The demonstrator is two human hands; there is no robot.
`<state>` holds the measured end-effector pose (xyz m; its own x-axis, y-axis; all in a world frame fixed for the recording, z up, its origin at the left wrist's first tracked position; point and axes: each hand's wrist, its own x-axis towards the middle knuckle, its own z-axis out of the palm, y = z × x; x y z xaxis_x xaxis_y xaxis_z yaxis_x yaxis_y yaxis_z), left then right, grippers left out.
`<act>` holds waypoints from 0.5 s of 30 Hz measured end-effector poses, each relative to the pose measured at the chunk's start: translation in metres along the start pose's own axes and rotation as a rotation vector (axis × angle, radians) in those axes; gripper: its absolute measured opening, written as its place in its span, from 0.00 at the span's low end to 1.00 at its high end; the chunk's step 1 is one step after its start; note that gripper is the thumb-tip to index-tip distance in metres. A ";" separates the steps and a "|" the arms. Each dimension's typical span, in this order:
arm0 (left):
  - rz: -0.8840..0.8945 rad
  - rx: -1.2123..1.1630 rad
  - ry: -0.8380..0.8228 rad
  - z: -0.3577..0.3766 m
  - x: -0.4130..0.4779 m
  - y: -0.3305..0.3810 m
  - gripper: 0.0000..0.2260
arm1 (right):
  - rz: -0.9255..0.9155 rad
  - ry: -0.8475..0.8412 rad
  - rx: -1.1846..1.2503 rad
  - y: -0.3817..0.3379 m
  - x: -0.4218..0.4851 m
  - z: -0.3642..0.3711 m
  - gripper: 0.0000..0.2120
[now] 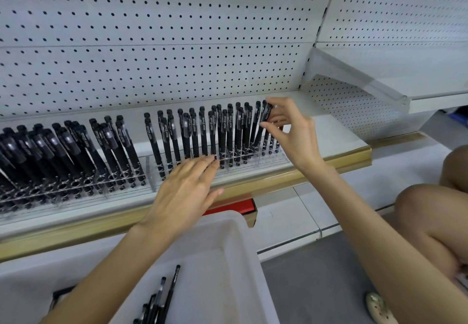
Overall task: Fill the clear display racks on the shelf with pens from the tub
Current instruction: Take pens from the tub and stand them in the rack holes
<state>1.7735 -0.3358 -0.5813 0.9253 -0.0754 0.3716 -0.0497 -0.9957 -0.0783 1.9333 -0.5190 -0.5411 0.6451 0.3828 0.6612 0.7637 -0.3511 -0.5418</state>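
Pen [266, 115] is pinched near its cap by thumb and forefinger of the right hand [293, 133], long axis steeply tilted, tip directed down at the right end of the clear rack [281, 158]. Against the rack's front the left hand [187, 184] is laid, fingers straight.

The left hand [187, 187] lies flat, fingers straight, on the front of the right clear rack [243, 169]. The right hand [291, 131], blurred, seems to pinch a pen [264, 117] at the rack's right end. A few pens [162, 298] lie in the tub [222, 260].
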 end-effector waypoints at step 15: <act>-0.010 -0.053 0.046 -0.002 -0.001 -0.003 0.23 | -0.017 -0.058 -0.091 0.018 0.004 0.008 0.21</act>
<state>1.7714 -0.3331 -0.5793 0.9079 -0.0666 0.4139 -0.0616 -0.9978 -0.0253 1.9494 -0.5170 -0.5524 0.6348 0.4375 0.6369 0.7705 -0.4198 -0.4796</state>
